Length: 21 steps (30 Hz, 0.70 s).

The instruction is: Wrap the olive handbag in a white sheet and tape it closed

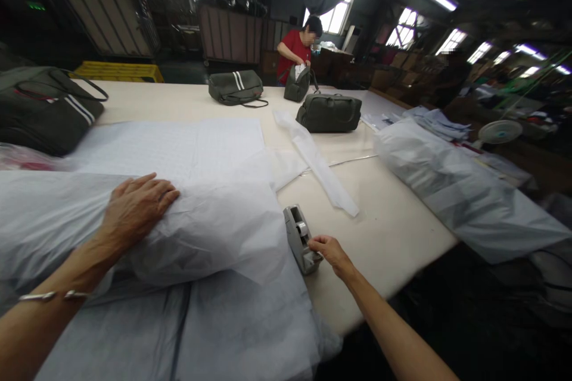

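My left hand (139,205) lies with its fingers spread on a large bundle wrapped in thin white paper (223,232). At the table's near edge, right of the bundle, stands a grey tape dispenser (295,238) with a roll of tape in it. My right hand (333,253) is at the dispenser's near right side, thumb and fingers pinched together. Whatever is between those fingertips is too small to make out. More white sheets (179,143) lie flat behind the bundle.
Dark bags stand on the cream table (402,226): one far left (49,107), one at the back (236,86), another right of centre (330,112). A narrow white strip (322,169) lies mid-table. Plastic-covered goods (456,178) are at right. A person in red (295,47) handles a bag behind.
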Tool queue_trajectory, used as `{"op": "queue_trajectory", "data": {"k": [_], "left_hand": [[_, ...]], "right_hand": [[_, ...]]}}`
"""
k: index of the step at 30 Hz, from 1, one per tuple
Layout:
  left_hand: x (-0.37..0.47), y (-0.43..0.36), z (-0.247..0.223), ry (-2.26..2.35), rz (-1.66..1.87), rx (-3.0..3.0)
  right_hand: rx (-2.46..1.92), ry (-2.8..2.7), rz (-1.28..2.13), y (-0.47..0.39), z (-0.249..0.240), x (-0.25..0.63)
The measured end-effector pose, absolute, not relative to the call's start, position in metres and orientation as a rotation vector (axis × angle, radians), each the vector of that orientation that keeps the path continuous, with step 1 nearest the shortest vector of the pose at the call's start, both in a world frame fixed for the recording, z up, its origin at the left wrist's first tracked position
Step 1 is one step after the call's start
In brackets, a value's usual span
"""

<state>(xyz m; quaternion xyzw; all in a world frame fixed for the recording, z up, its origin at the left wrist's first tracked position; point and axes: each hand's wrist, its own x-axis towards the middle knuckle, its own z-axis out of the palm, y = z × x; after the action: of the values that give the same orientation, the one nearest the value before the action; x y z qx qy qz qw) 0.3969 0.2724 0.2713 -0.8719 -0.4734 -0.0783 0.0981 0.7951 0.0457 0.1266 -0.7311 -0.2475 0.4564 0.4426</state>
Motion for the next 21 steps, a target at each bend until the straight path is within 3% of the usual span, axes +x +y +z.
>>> {"op": "queue_trajectory", "data": {"k": [6, 9, 16, 21], "left_hand": [[0.399, 0.265, 0.272, -1.377, -0.201, -2.417], [0.398, 0.262, 0.275, -1.347, -0.096, -2.444], [0.398, 0.262, 0.278, -1.37, -0.081, -2.485], [0.399, 0.255, 0.276, -1.461, -0.232, -2.555]], "right_hand": [[-1.784, -0.603, 0.994, 0.018, 0.156, 0.787], [-1.791, -0.512, 1.095, -0.005, 0.157, 0.785], [-1.854, -0.373, 1.234, -0.009, 0.124, 0.78], [-2.207, -0.888, 0.992, -0.03, 0.089, 0.822]]}}
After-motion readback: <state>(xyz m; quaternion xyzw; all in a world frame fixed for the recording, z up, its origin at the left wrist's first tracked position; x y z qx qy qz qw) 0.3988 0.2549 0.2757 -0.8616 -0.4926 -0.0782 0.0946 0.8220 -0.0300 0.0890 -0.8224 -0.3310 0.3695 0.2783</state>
